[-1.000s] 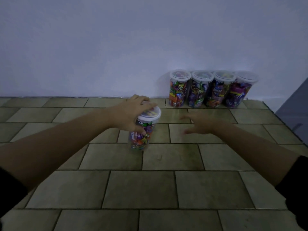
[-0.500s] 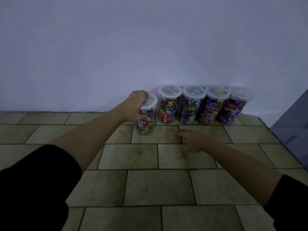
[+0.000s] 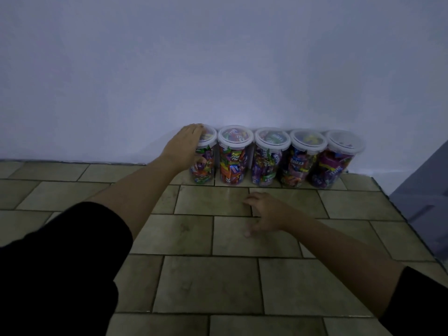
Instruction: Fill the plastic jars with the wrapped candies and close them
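The step in hand looks like parking a filled, lidded jar (image 3: pixel 206 170) at the left end of the row of four closed jars (image 3: pixel 269 161) by the wall (image 3: pixel 218 69). It stands upright on the tiled floor (image 3: pixel 218 282), just beside its neighbour, and the left hand (image 3: pixel 184 149) holds it near the top, fingers wrapped over the lid's rim. The right hand (image 3: pixel 264 214) rests on the floor, fingers loosely bent and empty; next, the left fingers probably need only open cleanly without tipping the jar.

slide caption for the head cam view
Left hand grips the end jar of five lidded candy-filled ones along the wall; right hand rests on floor tiles.
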